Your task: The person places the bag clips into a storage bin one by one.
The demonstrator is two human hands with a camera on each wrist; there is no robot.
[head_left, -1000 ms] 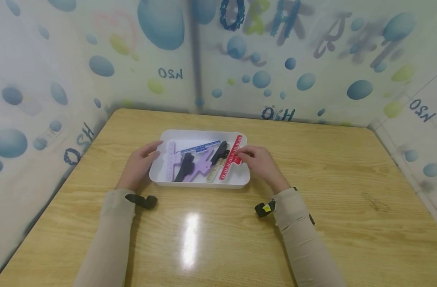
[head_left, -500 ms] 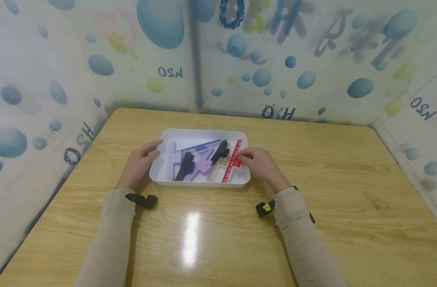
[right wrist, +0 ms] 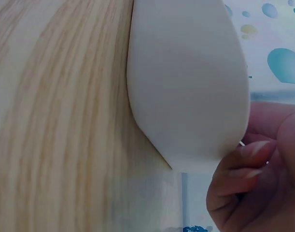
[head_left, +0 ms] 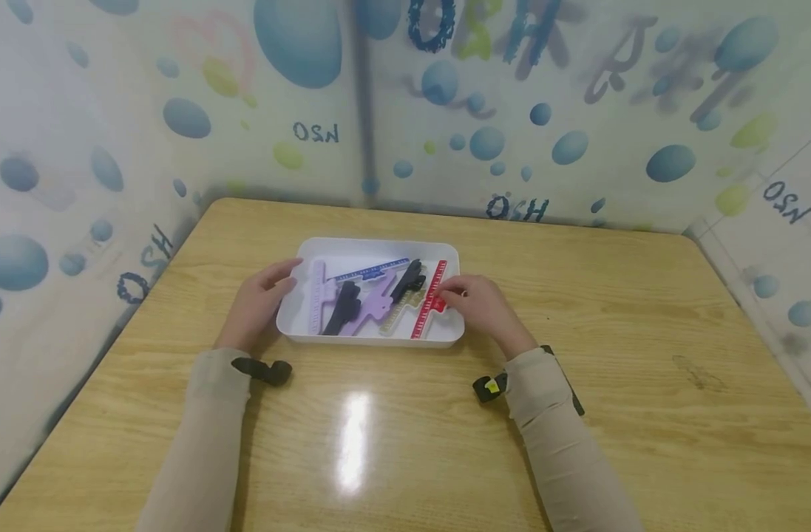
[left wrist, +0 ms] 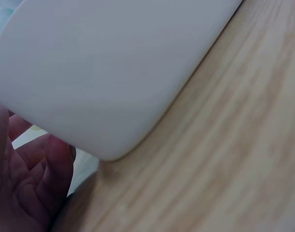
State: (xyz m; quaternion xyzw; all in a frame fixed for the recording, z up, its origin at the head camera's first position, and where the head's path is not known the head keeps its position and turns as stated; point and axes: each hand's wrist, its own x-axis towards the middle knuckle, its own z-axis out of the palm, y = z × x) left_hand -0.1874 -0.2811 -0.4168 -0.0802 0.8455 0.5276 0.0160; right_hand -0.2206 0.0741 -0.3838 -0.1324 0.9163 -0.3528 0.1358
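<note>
A white tray (head_left: 372, 340) holds several clips with ruler-like edges. My right hand (head_left: 488, 307) reaches over its right rim and pinches a red ruler clip (head_left: 421, 321), which lies slanted at the right end. Next to that clip lies a clear, gold-marked ruler clip (head_left: 392, 323). My left hand (head_left: 255, 307) rests against the tray's left end, fingers loosely bent at the rim. In the left wrist view its fingers (left wrist: 59, 157) touch the outside of the tray wall. The right wrist view shows curled fingers (right wrist: 239, 179) at the rim; the clip is hidden there.
Also in the tray are a lilac clip (head_left: 317, 303) at the left, a blue one (head_left: 372, 271) at the back, a purple one (head_left: 376, 304), and black clips (head_left: 342, 310). The wooden table (head_left: 405, 436) meets a patterned wall (head_left: 405, 111) behind.
The red ruler clip has come down and slightly nearer in the tray, with my right hand on it. The gold-marked clip has shifted slightly left. My left hand stays put.
</note>
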